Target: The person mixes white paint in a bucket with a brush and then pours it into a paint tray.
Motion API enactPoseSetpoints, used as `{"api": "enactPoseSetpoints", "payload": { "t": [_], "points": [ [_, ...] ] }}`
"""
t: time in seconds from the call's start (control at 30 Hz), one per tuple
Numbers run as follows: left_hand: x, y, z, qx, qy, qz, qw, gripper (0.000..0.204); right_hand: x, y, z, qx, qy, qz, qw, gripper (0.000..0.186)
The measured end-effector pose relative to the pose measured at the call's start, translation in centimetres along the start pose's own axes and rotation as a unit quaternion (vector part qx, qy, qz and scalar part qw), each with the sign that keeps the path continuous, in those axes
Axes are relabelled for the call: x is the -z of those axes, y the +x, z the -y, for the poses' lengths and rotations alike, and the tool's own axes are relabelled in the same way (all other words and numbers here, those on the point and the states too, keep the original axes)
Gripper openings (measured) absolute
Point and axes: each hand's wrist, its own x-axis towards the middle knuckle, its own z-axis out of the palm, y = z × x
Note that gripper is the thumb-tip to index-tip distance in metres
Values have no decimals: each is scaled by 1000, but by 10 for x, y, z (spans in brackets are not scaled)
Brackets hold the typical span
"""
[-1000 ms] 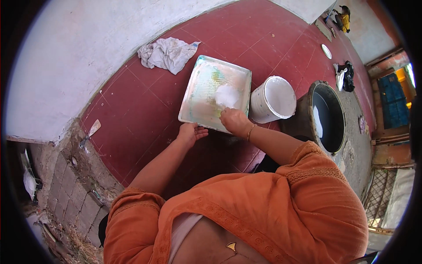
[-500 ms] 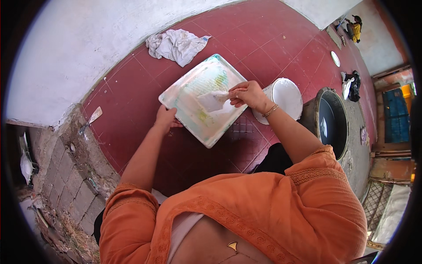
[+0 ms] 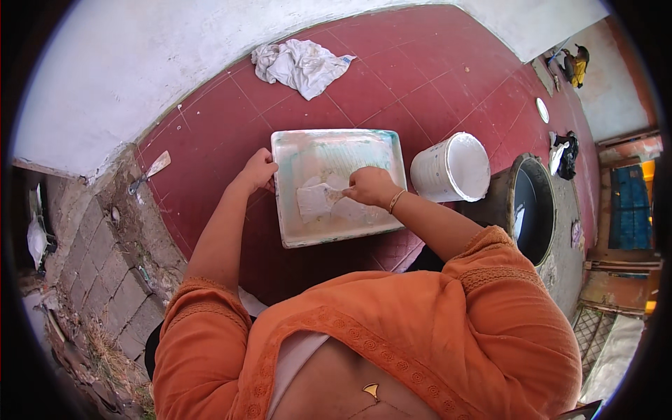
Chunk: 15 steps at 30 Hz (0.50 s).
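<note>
A shallow paint tray (image 3: 280, 224) with a ribbed far part and white, green and pinkish smears sits in front of me. My left hand (image 3: 261, 170) grips its left rim, fingers curled over the edge. In my right hand (image 3: 371, 187) is the handle of a flat scraper (image 3: 315, 201), its broad blade coated white. The blade lies against the tray's bottom, beside a patch of wet white paint. To the right of the tray stands a white bucket (image 3: 428, 171), whose inside looks white.
A dark tub (image 3: 500, 183) with dark liquid stands beyond the bucket. A crumpled white cloth (image 3: 301, 66) and a flat-bladed tool (image 3: 159, 164) lie on the red tiled floor. At the far right are a white lid (image 3: 542, 110), a black bag (image 3: 568, 154) and another person (image 3: 578, 66).
The tray has turned from slanted to nearly square to me. My right hand has moved nearer and left with the scraper, lowering its blade into the tray.
</note>
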Motion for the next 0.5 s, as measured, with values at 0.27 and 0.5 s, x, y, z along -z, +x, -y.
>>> {"api": "enactPoseSetpoints", "payload": {
  "t": [0.27,0.5],
  "points": [
    [-2,7,3,-63,34,-69,995,29,-14,7,-5,10,-7,10,1000,42],
    [-9,7,-7,-47,25,-86,995,27,5,3,-78,-47,-51,-10,998,41]
  ]
}}
